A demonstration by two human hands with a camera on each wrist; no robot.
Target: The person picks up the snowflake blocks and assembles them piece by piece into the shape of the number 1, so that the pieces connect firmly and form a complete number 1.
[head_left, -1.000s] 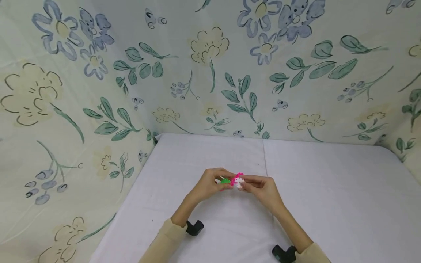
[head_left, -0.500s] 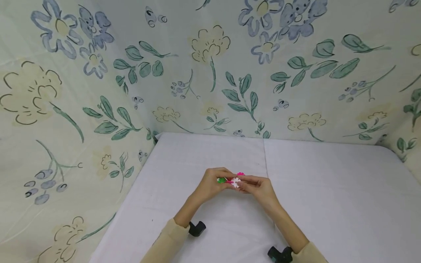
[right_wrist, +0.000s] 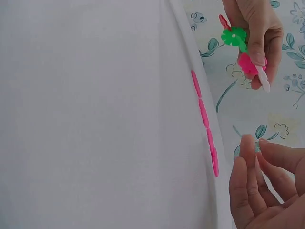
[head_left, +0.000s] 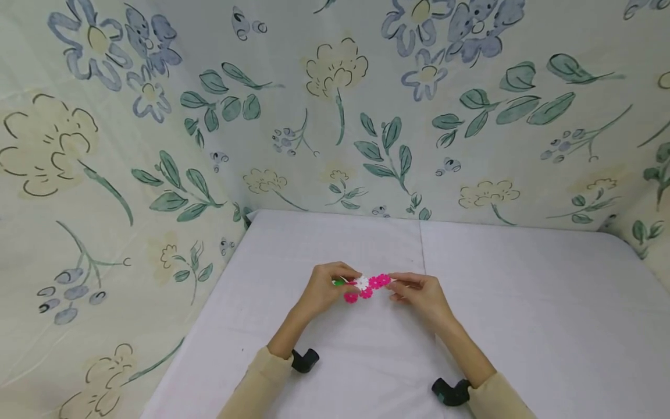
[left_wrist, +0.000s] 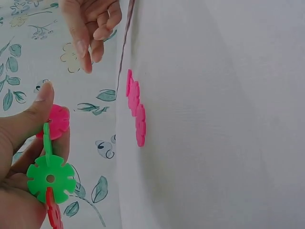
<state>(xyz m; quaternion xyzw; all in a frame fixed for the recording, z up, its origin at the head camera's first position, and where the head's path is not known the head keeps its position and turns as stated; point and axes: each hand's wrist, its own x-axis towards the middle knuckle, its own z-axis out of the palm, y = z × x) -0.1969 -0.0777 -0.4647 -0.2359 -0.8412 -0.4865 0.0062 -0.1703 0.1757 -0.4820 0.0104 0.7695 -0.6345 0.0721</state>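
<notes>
Between the thumb and fingers of my left hand (head_left: pixel 324 291) is a chain of notched flower-shaped plastic discs. The left wrist view shows its green disc (left_wrist: pixel 51 179), red disc (left_wrist: pixel 54 210) and the pink disc (left_wrist: pixel 59 121) under the thumb. A white disc (head_left: pixel 362 283) sits at the chain's end nearest the right hand. My right hand (head_left: pixel 421 294) is apart from the chain, its fingers loosely bent and nothing seen between them (right_wrist: pixel 267 181). Beyond the hands, linked pink discs (right_wrist: pixel 205 119) appear edge-on in the wrist views; from the head they show between the hands.
A white cloth (head_left: pixel 523 314) covers the table. Floral fabric (head_left: pixel 335 128) hangs behind it and along the left side. Black wrist mounts (head_left: pixel 306 361) show below both wrists.
My hands have drawn apart, the left moving leftward with the chain. The right fingers have come off the white disc. More pink discs now show between the hands.
</notes>
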